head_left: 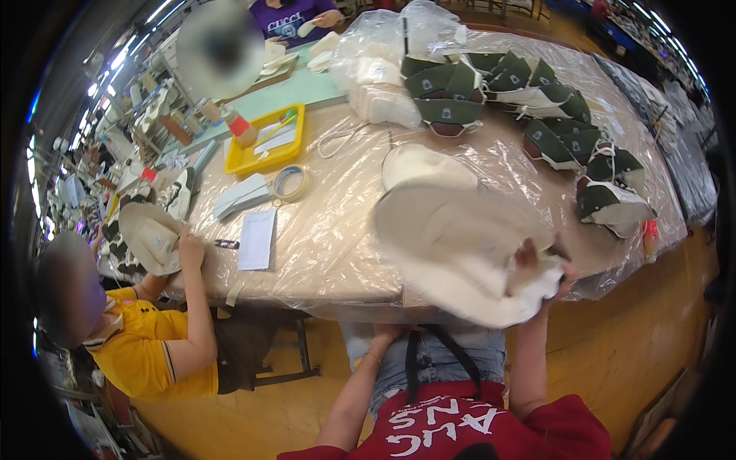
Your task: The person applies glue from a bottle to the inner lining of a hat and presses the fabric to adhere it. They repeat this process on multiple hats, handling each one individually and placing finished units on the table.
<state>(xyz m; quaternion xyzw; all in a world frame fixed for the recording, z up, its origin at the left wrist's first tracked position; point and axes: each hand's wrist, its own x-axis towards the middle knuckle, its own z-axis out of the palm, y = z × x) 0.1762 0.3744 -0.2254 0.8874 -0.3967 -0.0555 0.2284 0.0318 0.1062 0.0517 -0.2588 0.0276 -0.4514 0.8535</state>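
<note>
A beige cloth piece shaped like a wide-brimmed hat (452, 245) is raised at the table's near edge, smeared by motion. My right hand (566, 282) is closed on its crumpled right edge. Its opening shows a small brownish-red patch inside. Down by my lap, just below the table edge, is my left hand (389, 330); its fingers are hidden. Just behind the raised piece lies another pale beige piece (429, 167) on the plastic-covered table (337, 230).
Dark green and white sewn pieces (448, 88) lie in an arc at the back right. A yellow tray (299, 126), a tape roll (290, 184) and a paper sheet (257, 239) are at left. A yellow-shirted person (157, 345) holds a beige piece (153, 236); a purple-shirted person (291, 19) works across.
</note>
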